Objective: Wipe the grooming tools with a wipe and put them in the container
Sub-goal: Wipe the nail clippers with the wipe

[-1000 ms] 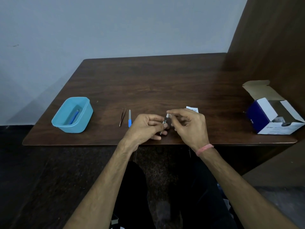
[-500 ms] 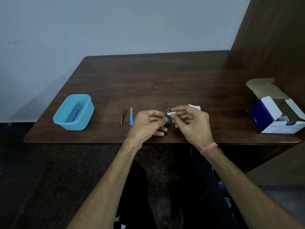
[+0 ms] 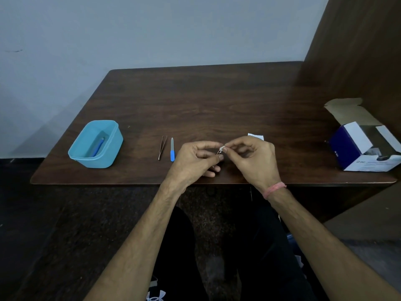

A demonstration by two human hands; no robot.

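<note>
Item in hand: small metal clipper, pinched between the thumb and fingers of my left hand, held just above the near edge of the table; most of it is hidden by my fingers, so I cannot tell if its lever is folded. Wipe: a small white scrap, pinched at the fingertips of my right hand and pressed against the top end of the clipper. Risk, as I judge it: the tool is small and slick, and if I rub too hard with so little wipe it may twist out of my left pinch and drop over the near edge into my lap or onto the floor; the scrap may also slide off the metal, leaving bare fingertips on the part I mean to clean. Waiting, just left of my left hand: blue-handled file and tweezers, side by side on the table, neither touching my hand. Further left: blue container, with one blue tool lying inside. Behind my right hand: a white sachet, partly hidden. Far right: open box. Change from half a second ago: my two hands sit a little closer together, the wipe shows less, bunched tighter at the clipper's tip; file, tweezers and container lie as they did.
</note>
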